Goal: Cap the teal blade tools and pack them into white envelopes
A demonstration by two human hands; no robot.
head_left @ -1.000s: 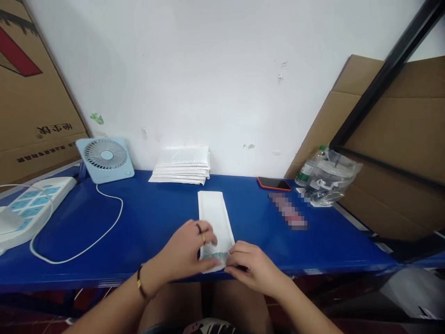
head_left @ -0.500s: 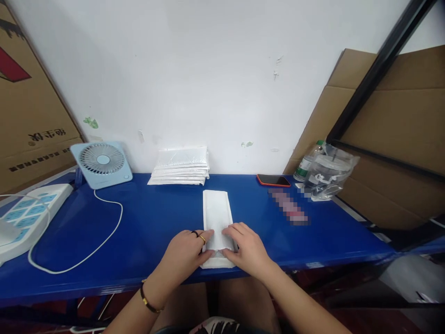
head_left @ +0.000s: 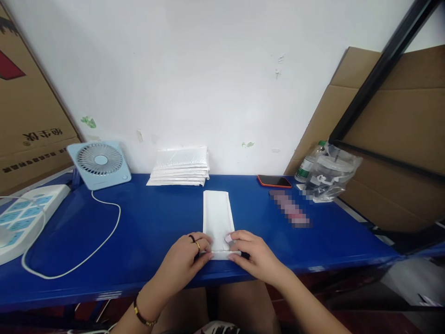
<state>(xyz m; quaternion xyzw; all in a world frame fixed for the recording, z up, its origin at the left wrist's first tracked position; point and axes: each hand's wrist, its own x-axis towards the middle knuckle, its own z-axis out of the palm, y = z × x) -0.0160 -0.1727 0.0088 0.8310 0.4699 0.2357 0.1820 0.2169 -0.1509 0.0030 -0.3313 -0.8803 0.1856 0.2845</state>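
A white padded envelope (head_left: 217, 213) lies flat on the blue table, its long side pointing away from me. Its near end is folded over into a narrow flap (head_left: 220, 255). My left hand (head_left: 189, 254), wearing rings, is closed on the left end of this fold, thumb below and fingers above. At the right end, my right hand (head_left: 255, 255) pinches the same fold between thumb and curled fingers. Something small and pale shows at the right index fingertip; I cannot make out what it is. Toward the wall sits a stack of similar white envelopes (head_left: 179, 166).
On the left are a light blue fan (head_left: 100, 162) with its white cable and a white power strip (head_left: 33, 218). A red-edged phone (head_left: 274, 181), a blurred-out item (head_left: 290, 208), a bottle (head_left: 308, 164) and a clear plastic bag (head_left: 330, 174) are at right. Cardboard (head_left: 399, 139) leans there.
The near end of the envelope, flat before, is now folded up into a flap. Both hands have shifted slightly outward and pinch the ends of the fold.
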